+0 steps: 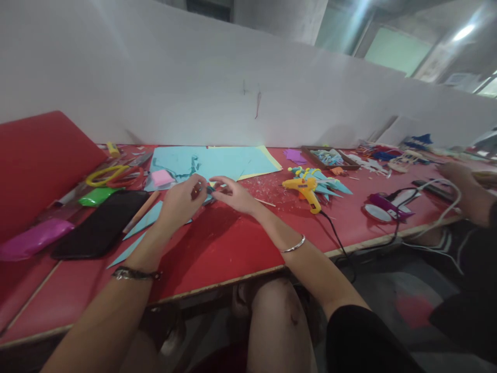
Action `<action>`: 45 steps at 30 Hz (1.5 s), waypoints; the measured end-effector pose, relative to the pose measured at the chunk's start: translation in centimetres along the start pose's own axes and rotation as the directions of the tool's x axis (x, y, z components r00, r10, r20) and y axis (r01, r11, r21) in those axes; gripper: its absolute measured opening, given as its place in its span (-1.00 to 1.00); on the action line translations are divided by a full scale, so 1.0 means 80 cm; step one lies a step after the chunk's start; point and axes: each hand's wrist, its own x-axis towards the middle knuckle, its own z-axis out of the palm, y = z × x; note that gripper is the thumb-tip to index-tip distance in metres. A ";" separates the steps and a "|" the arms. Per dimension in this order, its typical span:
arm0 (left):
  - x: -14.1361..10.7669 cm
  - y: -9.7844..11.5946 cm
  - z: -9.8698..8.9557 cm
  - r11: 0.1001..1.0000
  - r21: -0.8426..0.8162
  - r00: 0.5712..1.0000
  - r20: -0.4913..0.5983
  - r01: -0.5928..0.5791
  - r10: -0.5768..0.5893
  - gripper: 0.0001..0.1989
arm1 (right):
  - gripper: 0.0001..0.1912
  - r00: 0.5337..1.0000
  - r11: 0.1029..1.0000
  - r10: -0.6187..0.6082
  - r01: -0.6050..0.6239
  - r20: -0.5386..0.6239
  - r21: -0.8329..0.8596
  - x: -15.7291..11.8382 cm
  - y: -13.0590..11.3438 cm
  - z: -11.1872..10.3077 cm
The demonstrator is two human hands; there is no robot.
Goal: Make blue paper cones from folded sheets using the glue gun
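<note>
My left hand point(182, 198) and my right hand point(236, 196) meet over the red table, fingertips almost together. Pinched between them is a small blue-green paper piece point(210, 190), mostly hidden by the fingers. Behind the hands lies a large light-blue paper sheet point(236, 158) with a yellowish sheet under its right edge. Pointed light-blue paper strips point(144, 221) lie beside my left forearm. A thin wooden stick point(265, 202) rests just right of my right hand's fingers.
A yellow hot glue gun point(305, 190) with a black cord lies right, before a spiky blue paper craft point(334, 186). At left are a black phone-like slab point(101, 225), scissors with yellow and orange handles point(106, 176) and a pink packet point(37, 238). Another person's arm point(468, 191) reaches in.
</note>
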 end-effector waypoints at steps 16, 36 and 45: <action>0.002 -0.003 0.004 0.998 -0.008 0.996 0.056 -0.068 0.068 -0.76 | -0.75 0.995 0.975 0.098 -0.094 -0.009 0.200 0.003 0.006 -0.003; 0.001 -0.010 0.008 0.973 0.136 0.982 0.049 -0.187 0.182 -0.82 | -0.73 0.994 0.981 0.081 -0.066 -0.073 0.183 0.001 0.002 -0.004; 0.004 -0.013 0.011 0.977 0.122 0.981 0.110 -0.175 0.162 -0.79 | -0.84 0.966 0.993 0.111 -0.098 -0.233 0.067 0.009 0.014 -0.003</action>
